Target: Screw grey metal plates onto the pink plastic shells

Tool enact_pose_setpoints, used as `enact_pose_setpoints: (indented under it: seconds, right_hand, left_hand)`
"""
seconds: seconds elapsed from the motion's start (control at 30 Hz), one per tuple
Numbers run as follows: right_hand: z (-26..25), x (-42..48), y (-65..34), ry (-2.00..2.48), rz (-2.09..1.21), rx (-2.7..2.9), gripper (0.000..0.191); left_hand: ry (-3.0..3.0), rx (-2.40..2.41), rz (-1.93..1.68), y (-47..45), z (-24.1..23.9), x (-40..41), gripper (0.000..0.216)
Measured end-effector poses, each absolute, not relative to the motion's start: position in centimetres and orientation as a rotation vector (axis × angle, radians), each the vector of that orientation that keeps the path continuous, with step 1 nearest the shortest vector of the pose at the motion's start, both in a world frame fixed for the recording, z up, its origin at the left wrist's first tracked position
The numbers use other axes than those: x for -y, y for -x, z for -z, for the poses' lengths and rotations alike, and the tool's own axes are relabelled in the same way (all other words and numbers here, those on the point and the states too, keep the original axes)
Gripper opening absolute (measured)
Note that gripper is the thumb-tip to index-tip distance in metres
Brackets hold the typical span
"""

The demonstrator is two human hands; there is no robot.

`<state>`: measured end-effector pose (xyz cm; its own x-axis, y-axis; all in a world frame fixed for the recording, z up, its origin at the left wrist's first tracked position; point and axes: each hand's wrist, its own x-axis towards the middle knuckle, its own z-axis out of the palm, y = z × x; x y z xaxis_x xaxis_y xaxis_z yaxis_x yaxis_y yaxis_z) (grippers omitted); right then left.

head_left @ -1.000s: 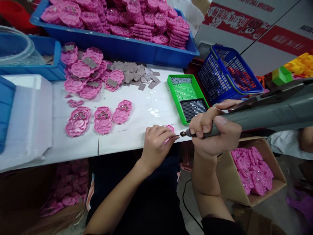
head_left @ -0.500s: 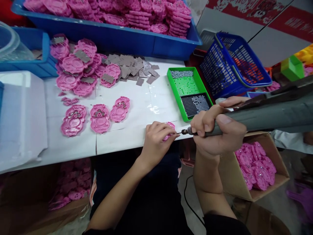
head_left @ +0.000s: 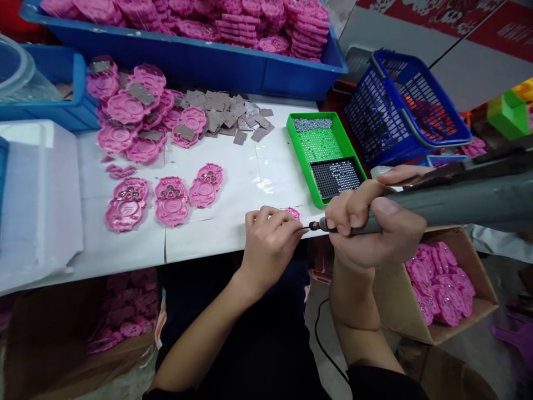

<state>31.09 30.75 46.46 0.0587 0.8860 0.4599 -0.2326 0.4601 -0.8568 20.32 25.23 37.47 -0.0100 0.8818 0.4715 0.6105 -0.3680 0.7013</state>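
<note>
My right hand (head_left: 375, 219) is wrapped round a grey-green electric screwdriver (head_left: 466, 197), held nearly level with its bit pointing left. The bit's tip meets the fingertips of my left hand (head_left: 270, 241) at the table's front edge. Those fingers are closed over a pink plastic part (head_left: 293, 213), which is mostly hidden beneath them. To the left lie three pink casings (head_left: 171, 201) with small metal pieces in their upper halves. Whether a screw sits at the bit's tip is too small to tell.
Behind stand a green tray (head_left: 306, 180) of screws, grey metal plates (head_left: 227, 114) and stacked pink casings (head_left: 125, 106). A long blue bin (head_left: 200, 58) borders the back. At right are a blue basket (head_left: 433, 141) and a cardboard box (head_left: 478, 319) of pink parts below table height.
My left fingers now cover more of the pink part. The screwdriver and my right hand have barely moved; the whole view has shifted slightly.
</note>
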Motion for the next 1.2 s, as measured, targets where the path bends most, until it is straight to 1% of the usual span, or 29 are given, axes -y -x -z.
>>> enact_pose_setpoints:
  seconds: [0.23,0.27,0.37,0.43,0.47,0.6,0.67,0.87,1.03,1.2]
  right_hand:
    - [-46.5,-30.6,-31.0,0.766,-0.935,1.175,0.021]
    - [-46.3,-30.7,-31.0,0.775,-0.925,1.168,0.022]
    - [-45.4,-30.8,-31.1,0.765,-0.911,1.182,0.025]
    - [-44.7,-31.0,-31.2,0.770,-0.927,1.208,0.027]
    - [-44.4,-31.1,-31.2,0.777,-0.929,1.205,0.026]
    - [-43.3,-31.4,-30.9,0.824,-0.909,1.169,0.023]
    - [-43.0,-31.5,-30.9,0.835,-0.906,1.176,0.022]
    - [-42.4,-31.6,-31.2,0.855,-0.888,1.219,0.021]
    - [-42.4,-31.6,-31.2,0.774,-0.917,1.237,0.016]
    - [-42.2,-31.5,-31.3,0.752,-0.946,1.300,0.017]
  left_hand:
    - [-2.022,-1.560,-1.265,-20.0,-37.9,-24.7,0.005]
    - [-2.031,-1.551,-1.228,-19.8,-37.8,-24.8,0.011]
    - [-2.060,-1.487,-1.105,-19.0,-37.2,-24.9,0.041]
    - [-2.085,-1.442,-1.049,-18.6,-36.6,-25.1,0.052]
    - [-2.095,-1.431,-1.035,-18.5,-36.3,-25.1,0.051]
    - [-2.129,-1.411,-1.056,-18.5,-35.3,-25.2,0.035]
    - [-2.159,-1.393,-1.078,-18.6,-35.1,-25.2,0.031]
    - [-2.222,-1.396,-1.055,-18.6,-35.3,-25.0,0.030]
    - [-2.262,-1.416,-1.073,-18.7,-35.2,-24.9,0.031]
    - [-2.277,-1.436,-1.028,-18.7,-35.3,-24.9,0.029]
